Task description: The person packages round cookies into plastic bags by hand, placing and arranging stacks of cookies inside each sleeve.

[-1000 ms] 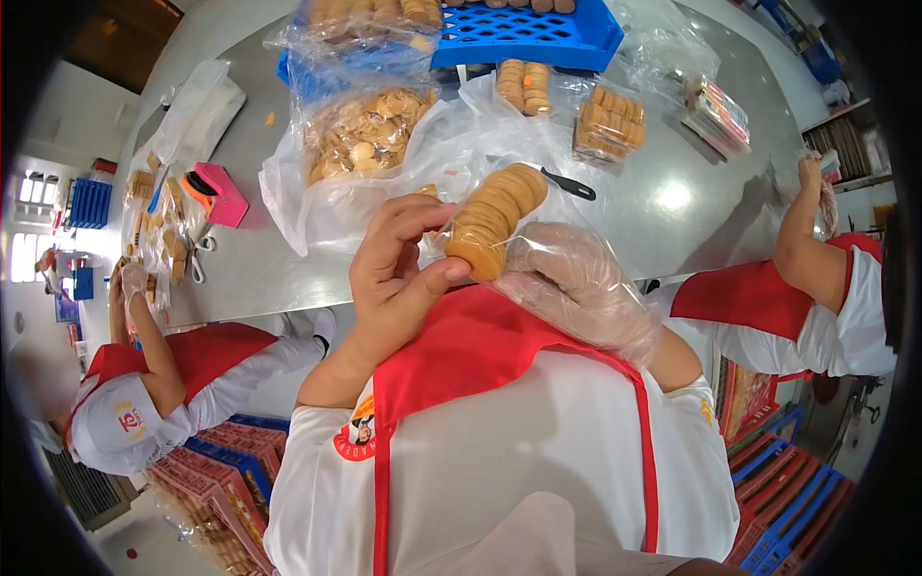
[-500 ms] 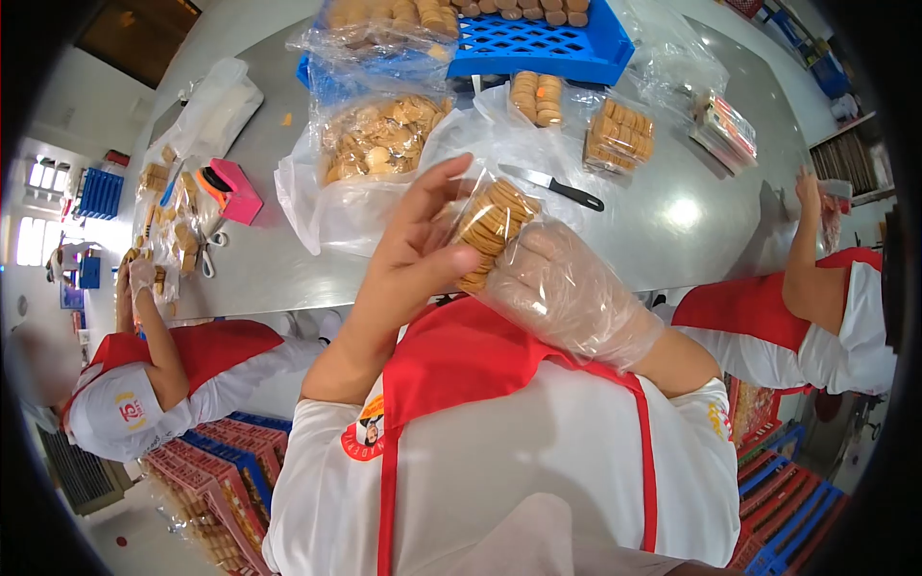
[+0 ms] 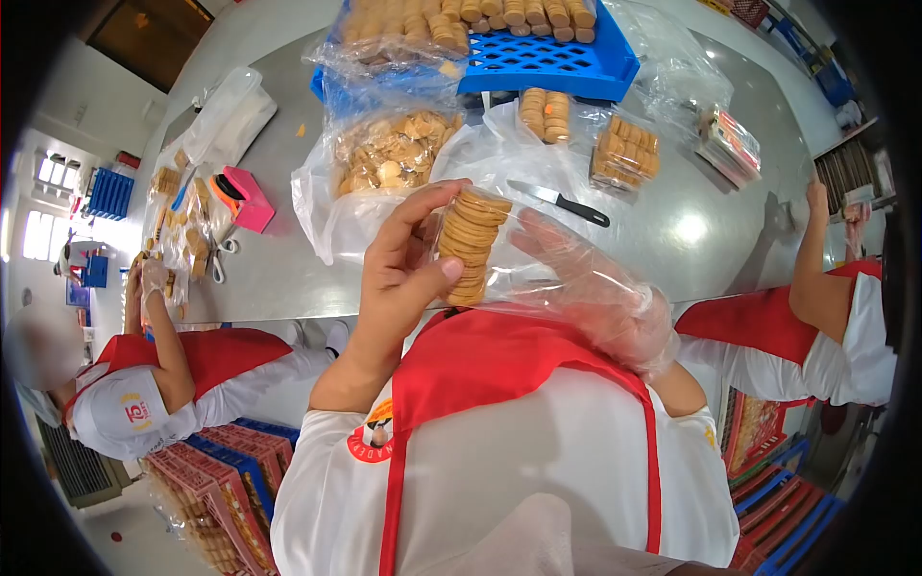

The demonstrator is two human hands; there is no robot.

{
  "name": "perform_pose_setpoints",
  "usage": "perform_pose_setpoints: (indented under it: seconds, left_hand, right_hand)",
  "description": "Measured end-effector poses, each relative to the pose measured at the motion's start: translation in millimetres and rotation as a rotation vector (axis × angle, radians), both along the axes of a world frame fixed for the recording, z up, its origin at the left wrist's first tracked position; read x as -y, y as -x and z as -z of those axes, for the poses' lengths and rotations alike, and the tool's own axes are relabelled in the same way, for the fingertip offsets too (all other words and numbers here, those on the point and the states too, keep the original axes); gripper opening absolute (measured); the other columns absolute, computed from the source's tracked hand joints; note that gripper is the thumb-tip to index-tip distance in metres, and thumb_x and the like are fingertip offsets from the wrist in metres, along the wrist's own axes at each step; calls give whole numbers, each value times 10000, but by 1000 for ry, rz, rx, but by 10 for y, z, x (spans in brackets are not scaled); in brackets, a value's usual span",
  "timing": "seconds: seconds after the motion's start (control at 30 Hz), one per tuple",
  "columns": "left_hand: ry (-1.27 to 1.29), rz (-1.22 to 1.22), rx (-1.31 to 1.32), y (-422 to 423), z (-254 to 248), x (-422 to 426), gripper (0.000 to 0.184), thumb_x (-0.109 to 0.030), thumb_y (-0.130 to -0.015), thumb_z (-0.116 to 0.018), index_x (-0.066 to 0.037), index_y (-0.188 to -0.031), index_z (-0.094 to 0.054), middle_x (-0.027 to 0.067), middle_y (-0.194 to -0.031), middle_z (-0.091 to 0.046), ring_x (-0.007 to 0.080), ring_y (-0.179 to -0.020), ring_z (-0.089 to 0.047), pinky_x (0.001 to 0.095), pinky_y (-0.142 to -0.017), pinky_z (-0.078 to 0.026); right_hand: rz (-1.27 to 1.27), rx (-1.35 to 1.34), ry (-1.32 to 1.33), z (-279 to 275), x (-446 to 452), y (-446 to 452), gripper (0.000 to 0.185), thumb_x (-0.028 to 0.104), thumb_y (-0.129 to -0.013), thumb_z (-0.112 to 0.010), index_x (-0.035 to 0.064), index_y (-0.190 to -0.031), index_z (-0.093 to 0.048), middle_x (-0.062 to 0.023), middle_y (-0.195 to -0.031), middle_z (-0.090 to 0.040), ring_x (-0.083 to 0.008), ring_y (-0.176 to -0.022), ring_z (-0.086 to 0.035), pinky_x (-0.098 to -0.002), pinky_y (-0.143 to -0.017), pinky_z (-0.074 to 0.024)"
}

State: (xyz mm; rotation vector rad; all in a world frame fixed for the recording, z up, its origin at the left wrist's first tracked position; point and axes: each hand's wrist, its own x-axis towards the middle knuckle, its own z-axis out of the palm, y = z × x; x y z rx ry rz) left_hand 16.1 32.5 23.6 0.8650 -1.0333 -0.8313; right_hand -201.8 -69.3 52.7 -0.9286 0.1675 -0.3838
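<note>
My bare left hand is closed around a clear plastic bag holding a stack of round cookies, thumb on the near side and fingers behind. The stack stands nearly upright above my apron. My right hand wears a clear plastic glove, its fingers stretched out toward the stack. The bag's loose clear end reaches toward the right palm; I cannot tell whether they touch. A black-handled knife lies on the table just beyond. Behind my left hand is a larger clear bag of flat, broken-looking cookies.
A blue crate with rows of cookies stands at the back of the metal table. Packed cookies, a stack of labels and a pink holder lie around. Co-workers stand left and right.
My right hand has come off the cookie stack, moved right and opened its fingers. My left hand keeps the bag, and the stack has turned more upright.
</note>
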Motion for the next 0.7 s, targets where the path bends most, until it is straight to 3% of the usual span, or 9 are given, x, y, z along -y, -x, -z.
perform_pose_setpoints:
  seconds: [0.1,0.2,0.5,0.6,0.67,0.7]
  left_hand:
    - [40,-58,6,63,3,19,492,-7,-877,-609,22,-1357,-503,156,-1390,-513,252,-1344,-459,391,-1129,-328]
    - [50,-59,-15,89,60,-9,458,3,-893,-569,20,-1346,-509,151,-1382,-514,237,-1320,-475,383,-1114,-344]
    - [-162,-9,-194,160,-107,-3,414,-156,-948,-532,-4,-1330,-484,98,-1271,-539,183,-1179,-517,329,-1048,-370]
    - [-211,-51,-32,66,78,33,381,-181,-967,-521,-12,-1307,-498,82,-1235,-539,164,-1141,-516,309,-1014,-380]
    - [-238,-44,-25,41,225,103,375,-224,-986,-528,-16,-1297,-505,70,-1218,-535,144,-1102,-512,296,-985,-389]
    - [-240,-24,-54,36,318,186,407,-217,-973,-541,-26,-1329,-496,65,-1217,-534,140,-1097,-510,289,-975,-393]
  right_hand:
    - [3,145,133,29,12,-41,987,699,-873,-520,-1,-1530,-291,-161,-1619,-207,-316,-1405,-379,-452,-1147,-335]
    - [66,38,270,-1,-10,-9,860,607,-915,-495,-1,-1503,-343,-168,-1567,-304,-314,-1388,-404,-439,-1130,-344]
    - [67,-148,615,-96,78,75,557,395,-1037,-351,12,-1419,-483,-164,-1440,-499,-320,-1326,-479,-382,-1113,-360]
    - [123,-216,739,-10,95,36,482,303,-1071,-309,10,-1383,-531,-165,-1378,-573,-325,-1295,-509,-364,-1102,-369]
    - [142,-285,1024,74,201,51,454,274,-1065,-344,25,-1410,-504,-154,-1423,-539,-281,-1282,-534,-371,-1075,-415]
    - [145,-267,686,127,208,38,447,264,-1065,-350,24,-1411,-501,-143,-1436,-528,-276,-1286,-532,-371,-1065,-431]
